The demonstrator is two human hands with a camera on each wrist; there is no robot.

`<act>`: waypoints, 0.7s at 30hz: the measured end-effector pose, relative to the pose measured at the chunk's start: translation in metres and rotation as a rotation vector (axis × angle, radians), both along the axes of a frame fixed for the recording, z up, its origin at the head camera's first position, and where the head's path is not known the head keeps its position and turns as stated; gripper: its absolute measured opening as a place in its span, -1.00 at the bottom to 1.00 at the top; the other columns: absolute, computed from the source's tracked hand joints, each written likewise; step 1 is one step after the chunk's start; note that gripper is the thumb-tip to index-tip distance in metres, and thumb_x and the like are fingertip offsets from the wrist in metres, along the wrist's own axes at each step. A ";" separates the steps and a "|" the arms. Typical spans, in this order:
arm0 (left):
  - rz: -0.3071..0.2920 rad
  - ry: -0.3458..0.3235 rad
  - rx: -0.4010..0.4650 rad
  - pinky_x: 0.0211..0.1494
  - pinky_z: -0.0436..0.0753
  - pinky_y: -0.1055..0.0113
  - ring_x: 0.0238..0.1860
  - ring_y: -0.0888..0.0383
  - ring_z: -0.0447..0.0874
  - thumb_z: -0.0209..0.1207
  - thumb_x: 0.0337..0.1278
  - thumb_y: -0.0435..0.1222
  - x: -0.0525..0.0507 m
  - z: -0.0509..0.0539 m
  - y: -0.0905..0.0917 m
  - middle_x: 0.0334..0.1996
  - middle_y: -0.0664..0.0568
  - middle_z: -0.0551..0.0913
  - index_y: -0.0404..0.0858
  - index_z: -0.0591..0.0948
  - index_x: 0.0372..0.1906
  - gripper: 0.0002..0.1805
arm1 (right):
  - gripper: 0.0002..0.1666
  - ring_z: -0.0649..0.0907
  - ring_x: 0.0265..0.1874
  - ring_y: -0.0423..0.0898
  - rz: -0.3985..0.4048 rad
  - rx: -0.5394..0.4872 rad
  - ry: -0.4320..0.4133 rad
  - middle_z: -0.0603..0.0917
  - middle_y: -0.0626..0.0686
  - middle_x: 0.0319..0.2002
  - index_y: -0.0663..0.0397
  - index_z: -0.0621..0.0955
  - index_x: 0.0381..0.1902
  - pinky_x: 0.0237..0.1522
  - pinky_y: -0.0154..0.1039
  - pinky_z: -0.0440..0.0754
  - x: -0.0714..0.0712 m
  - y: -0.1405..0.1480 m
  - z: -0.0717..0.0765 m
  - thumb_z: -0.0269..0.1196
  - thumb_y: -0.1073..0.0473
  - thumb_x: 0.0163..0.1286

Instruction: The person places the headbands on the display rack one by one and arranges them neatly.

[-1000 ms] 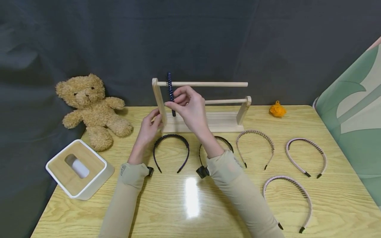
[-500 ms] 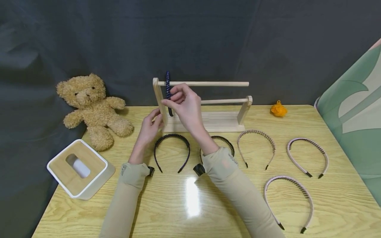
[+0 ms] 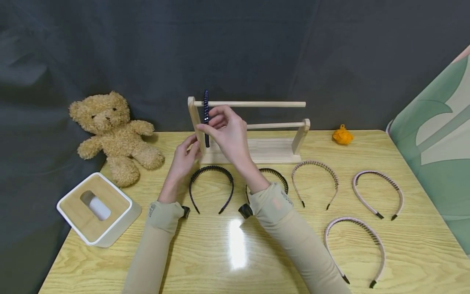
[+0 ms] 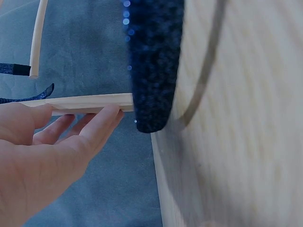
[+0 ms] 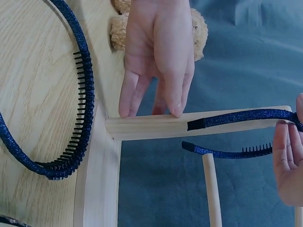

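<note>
A dark blue glittery headband point(image 3: 206, 110) sits over the upper bar of a wooden rack point(image 3: 253, 157), close to the left upright. My right hand point(image 3: 231, 132) pinches its near side between thumb and fingers; the right wrist view shows this hand point(image 5: 289, 165) at the edge, with both headband ends pointing along the upright. My left hand point(image 3: 183, 157) touches the outer side of that upright with its fingertips and thumb, its fingers fairly straight point(image 4: 52, 156). Another dark blue toothed headband point(image 3: 211, 168) lies on the table before the rack and looms large in the left wrist view point(image 4: 156, 66).
Right of it lies a black headband point(image 3: 280, 175), partly hidden by my right arm. Several pinkish headbands point(image 3: 378, 173) lie farther right. A teddy bear point(image 3: 117, 139) and a wood-topped tissue box point(image 3: 69, 202) stand left; a small orange object point(image 3: 342, 135) sits behind right.
My right hand has shifted slightly left, sliding the dark blue headband along the upper bar towards the left upright. The left hand has stayed at the upright.
</note>
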State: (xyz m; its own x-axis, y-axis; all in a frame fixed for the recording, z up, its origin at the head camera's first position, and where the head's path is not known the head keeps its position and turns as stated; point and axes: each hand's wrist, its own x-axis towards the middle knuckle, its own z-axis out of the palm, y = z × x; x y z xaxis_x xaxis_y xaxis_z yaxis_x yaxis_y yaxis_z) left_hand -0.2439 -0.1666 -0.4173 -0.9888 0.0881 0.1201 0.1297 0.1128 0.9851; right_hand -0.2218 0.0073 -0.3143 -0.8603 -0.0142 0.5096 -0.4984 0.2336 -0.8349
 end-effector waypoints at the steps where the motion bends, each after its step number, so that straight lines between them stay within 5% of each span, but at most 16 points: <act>1: -0.001 0.001 -0.001 0.43 0.65 0.02 0.34 -0.38 0.55 -0.10 0.75 -0.41 0.000 0.000 0.000 0.39 -0.43 0.45 -0.50 0.39 0.54 -0.54 | -0.60 0.76 -0.36 -0.04 0.003 -0.003 -0.001 0.75 0.13 -0.35 0.30 0.68 -0.06 -0.27 -0.31 0.82 0.000 0.000 0.000 0.63 0.26 0.26; 8: -0.016 0.005 -0.042 0.44 0.65 -0.02 0.35 -0.36 0.55 -0.11 0.77 -0.36 0.002 0.000 -0.002 0.41 -0.42 0.43 -0.46 0.37 0.57 -0.52 | -0.61 0.76 -0.31 -0.02 0.035 -0.022 -0.003 0.76 0.16 -0.28 0.32 0.67 -0.04 -0.18 -0.13 0.86 0.003 0.002 -0.002 0.60 0.30 0.29; 21: -0.013 -0.004 -0.042 0.45 0.64 0.02 0.34 -0.30 0.54 -0.11 0.77 -0.35 0.002 0.003 -0.002 0.42 -0.40 0.43 -0.46 0.36 0.58 -0.51 | -0.59 0.80 -0.03 0.11 0.107 -0.117 -0.018 0.79 0.26 0.02 0.40 0.68 0.09 0.05 -0.22 0.84 0.017 0.014 0.004 0.54 0.36 0.34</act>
